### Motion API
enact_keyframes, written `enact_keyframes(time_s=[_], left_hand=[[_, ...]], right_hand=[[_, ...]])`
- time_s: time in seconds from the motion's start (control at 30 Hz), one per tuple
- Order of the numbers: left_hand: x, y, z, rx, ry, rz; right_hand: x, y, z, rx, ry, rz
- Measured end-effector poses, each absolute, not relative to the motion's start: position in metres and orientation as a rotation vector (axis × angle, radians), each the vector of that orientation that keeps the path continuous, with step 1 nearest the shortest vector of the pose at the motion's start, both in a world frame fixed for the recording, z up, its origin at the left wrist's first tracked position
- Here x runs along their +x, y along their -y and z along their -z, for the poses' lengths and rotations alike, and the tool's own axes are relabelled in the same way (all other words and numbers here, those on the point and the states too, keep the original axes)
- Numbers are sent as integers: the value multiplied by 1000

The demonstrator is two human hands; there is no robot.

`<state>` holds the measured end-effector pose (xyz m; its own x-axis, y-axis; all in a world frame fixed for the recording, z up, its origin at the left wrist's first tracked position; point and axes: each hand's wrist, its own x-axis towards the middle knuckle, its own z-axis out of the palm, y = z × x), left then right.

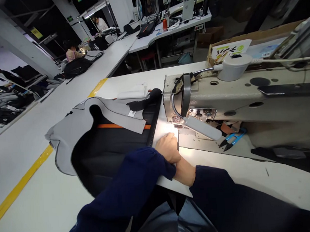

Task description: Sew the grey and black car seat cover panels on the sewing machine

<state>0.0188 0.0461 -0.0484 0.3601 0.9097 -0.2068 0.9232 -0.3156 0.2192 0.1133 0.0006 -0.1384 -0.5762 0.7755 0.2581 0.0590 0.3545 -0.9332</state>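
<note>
The left hand and right hand overlap near the sewing machine; whether their fingers grip anything, I cannot tell. Black-and-grey fabric lies left, on the tabletop.

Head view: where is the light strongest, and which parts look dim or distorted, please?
Head view, near: glare whitens the surface just beyond the hands, at the needle end of the sewing machine.
Head view, far: the upper right background is dim; the pillar at left leans, perhaps from lens distortion or camera tilt.
</note>
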Motion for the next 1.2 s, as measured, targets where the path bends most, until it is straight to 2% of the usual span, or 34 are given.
enact_keyframes(time_s=[0.13, 0.33, 0.53, 0.93, 1.2], left_hand=[[2, -26, 35, 2217, -1487, -47], [-23, 34, 72, 2425, -1390, -806], [-29, 34, 103, 2684, -1171, -807], [-34, -13, 110, 2831, -961, -826], [-34, -46, 105, 2832, -950, -717]], right_hand=[[115, -27, 135, -764, 2023, -992], [125, -16, 123, -753, 2167, -621], [135, 65, 122, -859, 2526, -141], [130, 31, 121, -907, 2587, -117], [130, 4, 119, -903, 2613, -170]])
